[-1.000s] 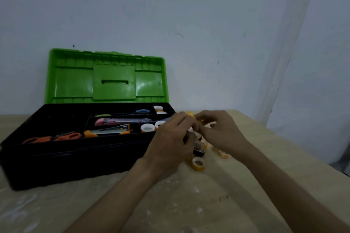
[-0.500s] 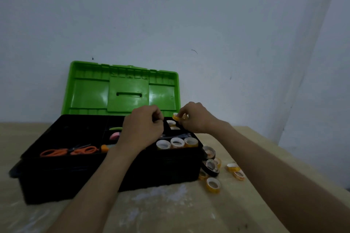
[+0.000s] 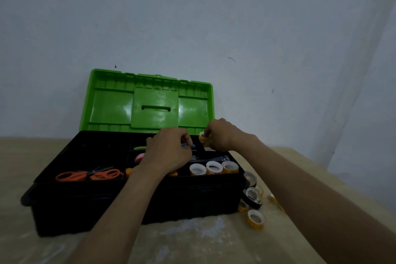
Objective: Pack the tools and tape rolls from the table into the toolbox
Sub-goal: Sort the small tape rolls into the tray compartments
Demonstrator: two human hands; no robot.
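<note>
The orange scissors (image 3: 85, 174) and three tape rolls (image 3: 213, 167) are packed; right hand (image 3: 222, 135) pinches a yellow roll (image 3: 202, 136), left hand (image 3: 169, 152) grip unclear; lower-right rolls (image 3: 255, 218) are left.

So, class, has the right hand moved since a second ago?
Yes. The right hand, pinching a roll, went from the table beside the toolbox to over its back right corner.
</note>
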